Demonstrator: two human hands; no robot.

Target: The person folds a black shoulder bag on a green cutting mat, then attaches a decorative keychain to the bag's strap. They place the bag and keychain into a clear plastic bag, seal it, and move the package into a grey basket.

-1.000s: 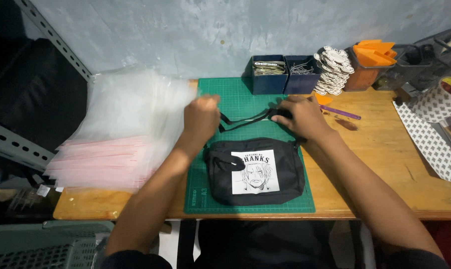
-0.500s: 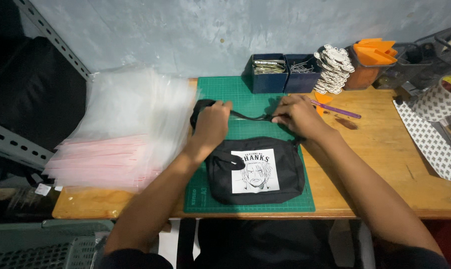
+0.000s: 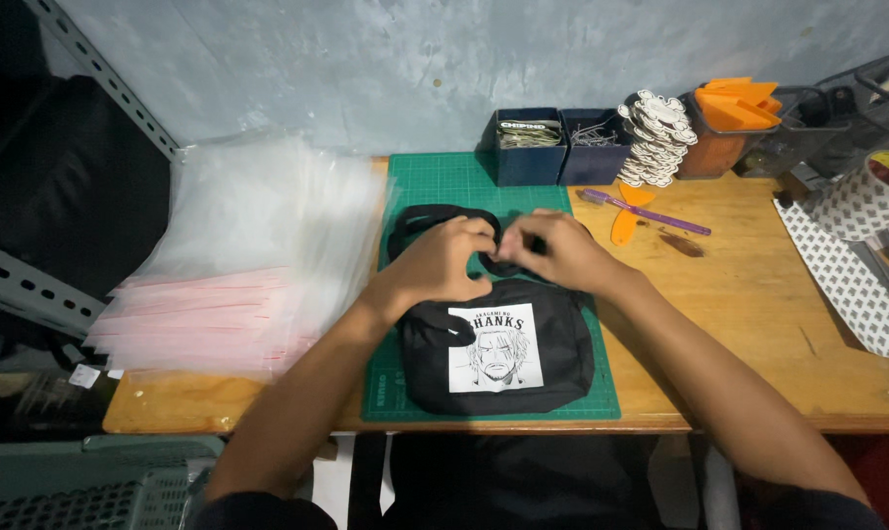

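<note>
A black pouch bag [image 3: 498,353] with a white printed patch showing a drawn face lies on a green cutting mat [image 3: 454,186]. Its black strap [image 3: 420,217] loops on the mat just behind it. My left hand [image 3: 444,261] and my right hand [image 3: 550,251] meet above the bag's top edge, both closed on the folded strap between them. The strap part inside the fingers is mostly hidden.
A tall stack of clear plastic sleeves [image 3: 238,255] fills the table's left. Two dark blue bins [image 3: 552,147] of metal clips, a stack of white tags [image 3: 655,137], an orange container [image 3: 734,123], a purple pen [image 3: 646,212] and patterned tape rolls [image 3: 862,201] sit behind and right.
Both hands have drawn together toward the bag's top, gathering the strap from a stretched line into a fold. The bag has stayed in place.
</note>
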